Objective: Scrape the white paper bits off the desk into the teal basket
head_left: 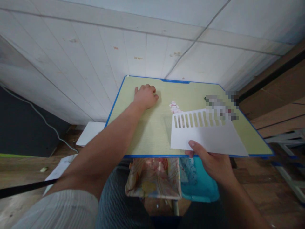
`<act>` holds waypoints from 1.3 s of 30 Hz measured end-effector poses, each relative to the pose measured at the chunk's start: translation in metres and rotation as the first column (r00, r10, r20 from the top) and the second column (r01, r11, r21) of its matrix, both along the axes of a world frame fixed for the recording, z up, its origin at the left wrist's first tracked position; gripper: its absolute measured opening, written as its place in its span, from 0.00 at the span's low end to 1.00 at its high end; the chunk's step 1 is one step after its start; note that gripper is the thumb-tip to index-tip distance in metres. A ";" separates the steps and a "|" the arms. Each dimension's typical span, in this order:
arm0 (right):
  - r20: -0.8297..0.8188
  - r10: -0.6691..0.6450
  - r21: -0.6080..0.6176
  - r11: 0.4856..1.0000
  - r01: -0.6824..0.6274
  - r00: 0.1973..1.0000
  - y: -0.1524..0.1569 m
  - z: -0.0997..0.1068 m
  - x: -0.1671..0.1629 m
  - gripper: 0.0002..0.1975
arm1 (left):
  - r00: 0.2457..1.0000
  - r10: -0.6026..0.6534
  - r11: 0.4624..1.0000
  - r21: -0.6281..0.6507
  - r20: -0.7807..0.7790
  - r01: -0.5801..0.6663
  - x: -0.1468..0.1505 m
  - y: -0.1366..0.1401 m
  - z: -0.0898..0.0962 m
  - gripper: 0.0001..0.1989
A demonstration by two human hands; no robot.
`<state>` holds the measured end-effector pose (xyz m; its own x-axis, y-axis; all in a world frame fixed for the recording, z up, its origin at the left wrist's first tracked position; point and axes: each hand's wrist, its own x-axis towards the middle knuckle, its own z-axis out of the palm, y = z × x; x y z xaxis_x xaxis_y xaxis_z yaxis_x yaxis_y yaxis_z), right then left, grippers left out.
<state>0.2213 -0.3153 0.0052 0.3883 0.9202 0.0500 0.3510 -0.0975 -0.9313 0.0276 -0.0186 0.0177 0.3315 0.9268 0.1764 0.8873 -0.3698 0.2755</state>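
Observation:
My right hand [214, 163] pinches the near edge of a white sheet [202, 138], thumb on top and fingers underneath. A row of narrow oblong slots runs along the sheet's far side. The sheet is over the right half of a pale yellow-green tabletop with a blue rim [149, 146]. Toward the back left, my left hand [145, 96] rests palm down on that tabletop, fingers apart and a little bent. Just beyond the sheet's far left corner lie small pinkish-white scraps [175, 107].
Below the table's front edge are an open container with a patterned lining [154, 187] and a turquoise bin [201, 187]. A white panelled wall [135, 47] stands behind the table. Blurred small items [218, 103] lie at the table's right. A cable [197, 38] runs down the wall.

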 end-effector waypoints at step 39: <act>0.084 -0.126 0.191 0.976 0.109 0.988 0.058 -0.014 0.041 0.18 | 1.000 -0.001 1.000 -0.019 -0.010 0.001 0.000 -0.002 0.002 0.24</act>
